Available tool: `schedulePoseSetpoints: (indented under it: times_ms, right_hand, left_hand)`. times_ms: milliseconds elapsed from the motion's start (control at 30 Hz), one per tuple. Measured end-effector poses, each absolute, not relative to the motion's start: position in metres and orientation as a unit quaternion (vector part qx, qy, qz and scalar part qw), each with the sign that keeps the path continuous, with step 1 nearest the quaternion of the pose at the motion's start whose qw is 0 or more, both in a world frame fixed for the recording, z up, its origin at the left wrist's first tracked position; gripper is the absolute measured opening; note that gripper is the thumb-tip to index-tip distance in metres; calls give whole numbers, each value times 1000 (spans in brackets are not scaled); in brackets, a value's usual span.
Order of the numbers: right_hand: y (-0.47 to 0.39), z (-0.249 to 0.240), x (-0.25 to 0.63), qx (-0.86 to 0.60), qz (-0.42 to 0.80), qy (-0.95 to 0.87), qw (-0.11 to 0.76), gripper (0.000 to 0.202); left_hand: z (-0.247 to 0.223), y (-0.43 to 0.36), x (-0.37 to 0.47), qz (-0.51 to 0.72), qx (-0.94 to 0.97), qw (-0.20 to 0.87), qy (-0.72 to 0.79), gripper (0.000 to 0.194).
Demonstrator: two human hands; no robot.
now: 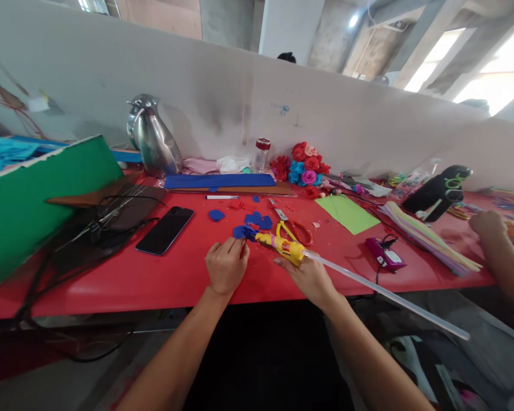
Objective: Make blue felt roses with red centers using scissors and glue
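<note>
My left hand [227, 264] is closed with its fingertips pinched on a blue flower piece [251, 230], partly hidden by the fingers. My right hand [312, 278] wraps round a yellow hot glue gun [289, 248], whose nozzle end points left at the blue piece. From the back of the gun a long translucent glue stick [389, 295] sticks out toward the lower right. Blue petals [259, 219] lie just beyond the nozzle, and one loose blue petal [216, 215] rests to the left. Scissors [297, 231] with orange and yellow handles lie behind the gun.
On the red table [111, 285] are a phone [165, 230], a pen [221, 197], blue strips [220, 181], a green sheet [346, 213] and a purple box [385, 254]. A steel jug [156, 140], glass jar [261, 155] and flowers [310, 165] stand behind. Another person's hand [488, 224] is at right.
</note>
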State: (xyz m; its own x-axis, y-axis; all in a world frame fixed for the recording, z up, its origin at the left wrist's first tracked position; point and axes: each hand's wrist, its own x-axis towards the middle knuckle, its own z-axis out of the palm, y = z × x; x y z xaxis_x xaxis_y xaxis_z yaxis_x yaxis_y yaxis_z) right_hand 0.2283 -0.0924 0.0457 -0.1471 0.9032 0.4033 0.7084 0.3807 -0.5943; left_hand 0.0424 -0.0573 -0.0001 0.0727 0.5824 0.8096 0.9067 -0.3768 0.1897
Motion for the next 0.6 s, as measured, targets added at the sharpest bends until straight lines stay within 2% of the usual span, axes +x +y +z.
schedulePoseSetpoints:
  times_ms: [400,600]
  right_hand:
    - [-89,47,230,-561,161,-743,328,24]
    - [-89,45,232,-566,112,-754,315,23]
  left_hand:
    - [2,-57,43,-456,-697,235,-501,17]
    - [1,-56,43,-453,-697,232,-505,17]
